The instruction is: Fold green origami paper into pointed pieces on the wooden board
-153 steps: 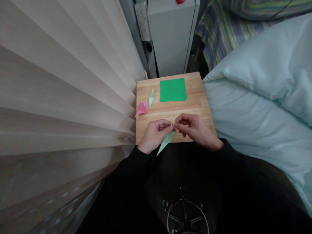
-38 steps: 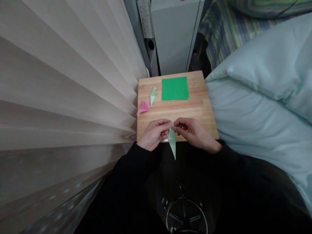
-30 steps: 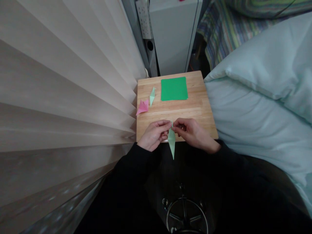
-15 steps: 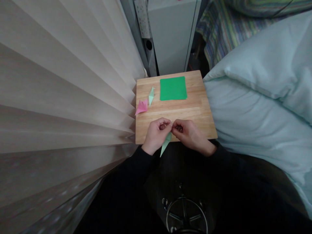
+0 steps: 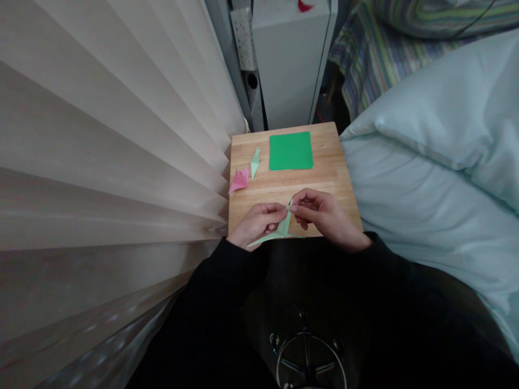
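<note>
A pale green folded paper crane (image 5: 284, 226) is held between my two hands above the front edge of the small wooden table (image 5: 324, 181). My left hand (image 5: 260, 221) pinches its body from the left. With thumb and forefinger, my right hand (image 5: 318, 210) grips the narrow tip at its top. One pointed wing stretches toward my left wrist; part of the paper is covered by my fingers. Farther back on the table lie a pink origami piece (image 5: 239, 179) and another pale green origami piece (image 5: 255, 163).
A stack of green paper (image 5: 291, 151) lies at the back of the table. Pleated curtain (image 5: 162, 135) hangs along the left side. A white cabinet (image 5: 290, 70) stands behind, and light blue bedding (image 5: 425, 151) borders the right.
Both hands have turned the crane, so its wing now points left and its body shows between them. My right hand has shifted up and right, onto the narrow tip.
</note>
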Available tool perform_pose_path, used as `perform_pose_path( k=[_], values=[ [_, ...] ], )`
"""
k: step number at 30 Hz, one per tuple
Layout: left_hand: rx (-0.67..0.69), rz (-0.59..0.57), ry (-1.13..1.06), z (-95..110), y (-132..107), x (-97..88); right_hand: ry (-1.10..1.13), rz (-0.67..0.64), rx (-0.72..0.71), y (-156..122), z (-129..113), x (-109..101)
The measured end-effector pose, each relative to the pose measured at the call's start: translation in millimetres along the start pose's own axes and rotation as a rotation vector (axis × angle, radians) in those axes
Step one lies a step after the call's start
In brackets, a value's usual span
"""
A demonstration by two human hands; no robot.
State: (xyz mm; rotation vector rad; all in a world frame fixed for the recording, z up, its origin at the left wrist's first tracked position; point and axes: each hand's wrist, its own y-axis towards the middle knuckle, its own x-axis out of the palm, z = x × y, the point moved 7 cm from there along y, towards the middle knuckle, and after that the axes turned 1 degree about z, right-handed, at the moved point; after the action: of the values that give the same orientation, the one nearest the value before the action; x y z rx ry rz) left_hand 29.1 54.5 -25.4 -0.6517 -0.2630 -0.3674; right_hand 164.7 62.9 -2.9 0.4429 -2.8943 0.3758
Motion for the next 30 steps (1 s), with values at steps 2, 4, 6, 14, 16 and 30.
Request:
perform_pose_path(
  k=[2, 4, 6, 14, 16, 30],
  values=[
    [-0.032, -0.034, -0.049, -2, -1, 2.6, 0.026, -0.029, 0.012, -1, -2, 1],
    [-0.061, -0.059, -0.077, -3, -3, 4.9, 0.043, -0.062, 0.033, -2, -2, 3],
    [-0.087, -0.079, -0.075, -3, -4, 6.6, 0.041, -0.082, 0.047, -3, -2, 2],
    [-0.133, -0.014, -0.039, -8, -4, 1.7, -0.113, -0.04, -0.012, -2, -3, -7],
    [-0.136, 0.023, -0.03, -9, -4, -1.7, -0.191, -0.038, -0.069, -2, -8, -7],
    [0.001, 0.091, -0.102, -14, 7, -0.2, -0.488, 0.08, -0.361, -8, -24, -10]
  ],
)
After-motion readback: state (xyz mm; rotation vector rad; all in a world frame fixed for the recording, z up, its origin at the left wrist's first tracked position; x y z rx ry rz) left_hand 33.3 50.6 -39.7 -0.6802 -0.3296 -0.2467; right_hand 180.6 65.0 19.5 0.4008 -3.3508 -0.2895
